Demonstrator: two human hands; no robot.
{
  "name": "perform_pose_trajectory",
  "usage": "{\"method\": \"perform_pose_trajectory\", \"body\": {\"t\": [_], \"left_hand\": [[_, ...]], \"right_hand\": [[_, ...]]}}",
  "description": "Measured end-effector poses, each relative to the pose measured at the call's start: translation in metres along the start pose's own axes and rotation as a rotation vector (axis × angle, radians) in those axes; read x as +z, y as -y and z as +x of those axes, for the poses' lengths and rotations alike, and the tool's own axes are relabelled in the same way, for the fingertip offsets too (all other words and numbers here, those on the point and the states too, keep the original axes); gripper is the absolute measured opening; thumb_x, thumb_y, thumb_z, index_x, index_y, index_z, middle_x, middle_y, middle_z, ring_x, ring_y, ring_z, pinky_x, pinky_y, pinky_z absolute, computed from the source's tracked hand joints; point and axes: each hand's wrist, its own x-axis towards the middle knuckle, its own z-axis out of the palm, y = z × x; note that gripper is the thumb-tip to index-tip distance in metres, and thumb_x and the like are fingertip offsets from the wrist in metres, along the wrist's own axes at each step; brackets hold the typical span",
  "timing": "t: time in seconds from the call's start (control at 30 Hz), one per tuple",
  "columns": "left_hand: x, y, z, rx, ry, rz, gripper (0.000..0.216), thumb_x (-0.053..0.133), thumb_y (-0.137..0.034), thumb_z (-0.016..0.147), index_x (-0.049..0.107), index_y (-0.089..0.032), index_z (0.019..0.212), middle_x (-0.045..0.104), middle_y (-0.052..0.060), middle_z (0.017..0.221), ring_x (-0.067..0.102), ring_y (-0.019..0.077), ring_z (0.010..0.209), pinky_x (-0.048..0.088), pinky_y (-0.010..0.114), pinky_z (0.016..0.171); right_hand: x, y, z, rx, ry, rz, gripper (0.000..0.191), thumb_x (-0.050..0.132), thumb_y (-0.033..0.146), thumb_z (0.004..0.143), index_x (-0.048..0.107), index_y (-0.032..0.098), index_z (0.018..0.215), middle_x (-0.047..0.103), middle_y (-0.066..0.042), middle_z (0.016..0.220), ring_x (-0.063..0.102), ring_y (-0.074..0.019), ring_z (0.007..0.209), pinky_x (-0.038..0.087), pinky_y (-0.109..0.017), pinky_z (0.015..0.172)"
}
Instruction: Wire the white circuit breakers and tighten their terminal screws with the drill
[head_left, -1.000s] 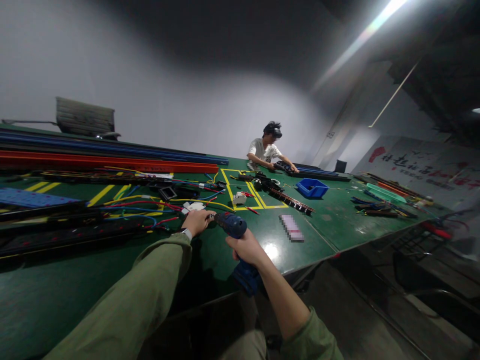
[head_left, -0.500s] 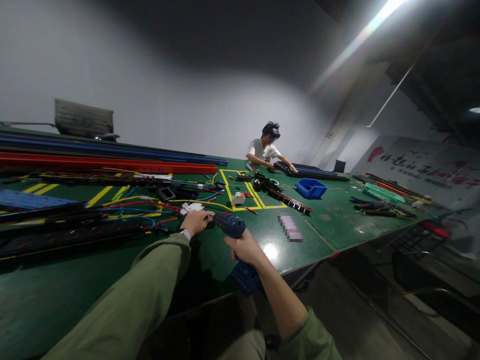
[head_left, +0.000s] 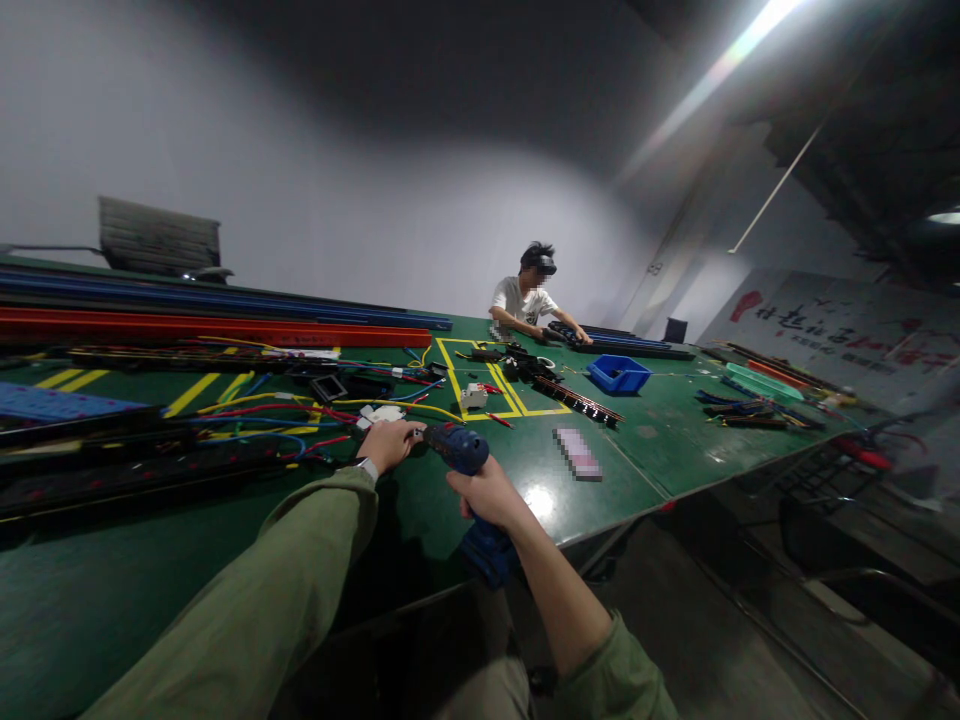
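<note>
My right hand (head_left: 487,492) is wrapped round the handle of a blue cordless drill (head_left: 459,450), its nose pointing left and its battery low near the table's front edge. The tip of the drill meets the fingers of my left hand (head_left: 391,446). Those fingers are closed on a white circuit breaker (head_left: 381,413), partly hidden behind them. Red, yellow and blue wires (head_left: 330,408) run left from around it. Another white circuit breaker (head_left: 474,397) with red-ended leads stands beyond the drill.
Black strips (head_left: 135,470) lie at the left, with a long orange-red channel (head_left: 225,328) behind. A blue bin (head_left: 619,374), a copper-coloured strip (head_left: 577,402) and a blurred pink item (head_left: 577,454) are to the right. Across the green table (head_left: 675,440) a person (head_left: 521,300) handles dark rails.
The view has shifted slightly. Both hands, the drill and the circuit breaker keep nearly the same positions relative to each other.
</note>
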Motion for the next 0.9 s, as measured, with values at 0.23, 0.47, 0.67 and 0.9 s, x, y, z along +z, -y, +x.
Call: {"method": "perform_pose_trajectory", "body": {"t": [0.23, 0.47, 0.67, 0.9], "left_hand": [[0.0014, 0.0013, 0.0003, 0.014, 0.0, 0.012, 0.037, 0.046, -0.041, 0.091, 0.065, -0.033, 0.122, 0.071, 0.006, 0.113, 0.063, 0.0228, 0.105, 0.042, 0.034, 0.093], [-0.0008, -0.0001, -0.0007, 0.015, -0.01, 0.014, 0.037, 0.046, -0.042, 0.091, 0.065, -0.033, 0.121, 0.072, 0.007, 0.112, 0.064, 0.0238, 0.104, 0.042, 0.035, 0.093], [-0.0028, -0.0019, -0.0008, -0.001, 0.006, 0.003, 0.036, 0.047, -0.04, 0.09, 0.066, -0.033, 0.121, 0.071, 0.006, 0.113, 0.063, 0.0236, 0.106, 0.041, 0.035, 0.094], [-0.0026, -0.0021, -0.0018, 0.025, -0.013, 0.014, 0.037, 0.046, -0.04, 0.091, 0.065, -0.035, 0.122, 0.072, 0.005, 0.112, 0.064, 0.0245, 0.103, 0.042, 0.036, 0.091]], "right_hand": [[-0.0007, 0.0009, -0.0007, 0.009, -0.007, -0.012, 0.023, 0.055, 0.021, 0.079, 0.057, 0.015, 0.102, 0.047, 0.008, 0.047, 0.049, -0.0105, 0.039, 0.035, -0.019, 0.041], [-0.0009, -0.0013, 0.0001, 0.002, -0.005, 0.0, 0.022, 0.055, 0.022, 0.079, 0.057, 0.016, 0.1, 0.047, 0.008, 0.047, 0.049, -0.0109, 0.039, 0.037, -0.02, 0.041], [-0.0007, 0.0003, -0.0001, 0.013, -0.005, -0.012, 0.023, 0.056, 0.022, 0.079, 0.057, 0.016, 0.102, 0.047, 0.008, 0.047, 0.049, -0.0109, 0.039, 0.037, -0.02, 0.041], [0.0002, -0.0018, 0.0014, 0.011, -0.003, -0.014, 0.022, 0.055, 0.021, 0.079, 0.056, 0.016, 0.101, 0.046, 0.008, 0.048, 0.049, -0.0106, 0.039, 0.036, -0.019, 0.04]]}}
